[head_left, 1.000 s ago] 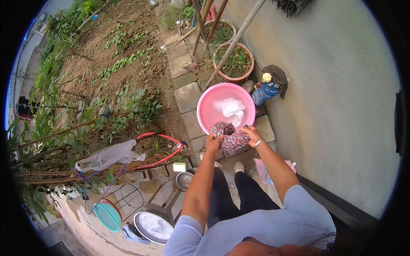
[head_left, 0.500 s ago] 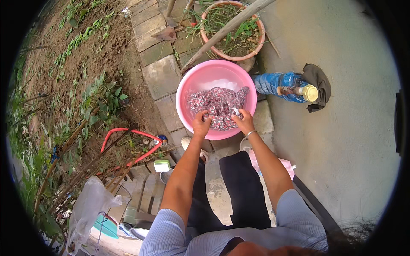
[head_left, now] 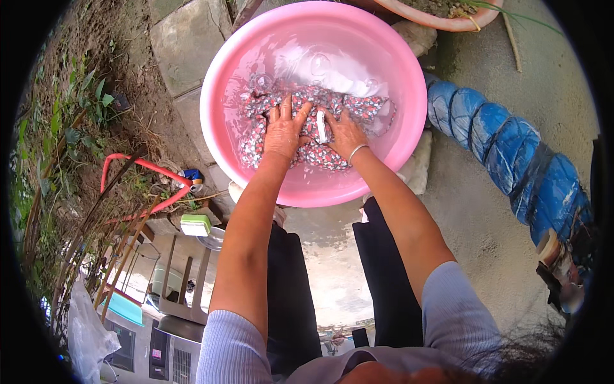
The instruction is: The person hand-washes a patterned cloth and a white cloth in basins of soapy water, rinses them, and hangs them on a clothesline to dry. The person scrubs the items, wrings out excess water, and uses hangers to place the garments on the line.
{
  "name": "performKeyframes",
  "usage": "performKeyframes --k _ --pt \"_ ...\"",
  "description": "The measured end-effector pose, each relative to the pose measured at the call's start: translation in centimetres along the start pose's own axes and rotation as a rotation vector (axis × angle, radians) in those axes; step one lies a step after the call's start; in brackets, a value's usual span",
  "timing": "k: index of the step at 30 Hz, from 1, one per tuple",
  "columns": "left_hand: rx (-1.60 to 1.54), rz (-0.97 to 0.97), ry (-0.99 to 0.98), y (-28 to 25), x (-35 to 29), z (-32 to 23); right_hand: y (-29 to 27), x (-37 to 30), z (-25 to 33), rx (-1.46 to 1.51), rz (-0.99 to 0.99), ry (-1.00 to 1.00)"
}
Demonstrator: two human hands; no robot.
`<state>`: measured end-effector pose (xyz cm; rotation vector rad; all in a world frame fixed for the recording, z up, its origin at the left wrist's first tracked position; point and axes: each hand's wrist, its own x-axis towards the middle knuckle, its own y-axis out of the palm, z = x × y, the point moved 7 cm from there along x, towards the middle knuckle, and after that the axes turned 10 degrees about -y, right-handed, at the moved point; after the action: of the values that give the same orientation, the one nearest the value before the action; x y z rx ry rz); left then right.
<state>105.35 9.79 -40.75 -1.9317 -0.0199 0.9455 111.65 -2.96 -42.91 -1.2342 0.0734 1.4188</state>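
Both hands [head_left: 283, 136] [head_left: 346, 136] on cloth [head_left: 327, 100], perhaps floral

Soil [head_left: 125, 41], plants [head_left: 101, 94] and paving slabs [head_left: 188, 48] show a garden yard.

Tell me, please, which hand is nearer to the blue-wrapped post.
Right: the right hand is on the floral cloth, left of the blue-wrapped post; the left hand is farther left on that cloth.
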Motion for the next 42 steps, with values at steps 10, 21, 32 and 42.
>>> performKeyframes --k 10,21,32,42 --pt "0.505 0.137 0.132 9.8 3.8 2.9 6.0 2.8 -4.6 -0.127 0.496 0.270" --pt "-1.943 0.273 -0.448 -1.9 -4.8 -4.6 -5.5 -10.3 7.4 1.015 -0.619 0.090" --pt "-2.274 0.210 -0.691 2.4 -11.1 -1.9 -10.2 -9.1 8.6 0.411 -0.678 -0.005" --pt "-0.894 -0.269 -0.345 -2.2 -12.3 2.9 -7.6 -3.0 2.9 0.101 -0.432 0.099"
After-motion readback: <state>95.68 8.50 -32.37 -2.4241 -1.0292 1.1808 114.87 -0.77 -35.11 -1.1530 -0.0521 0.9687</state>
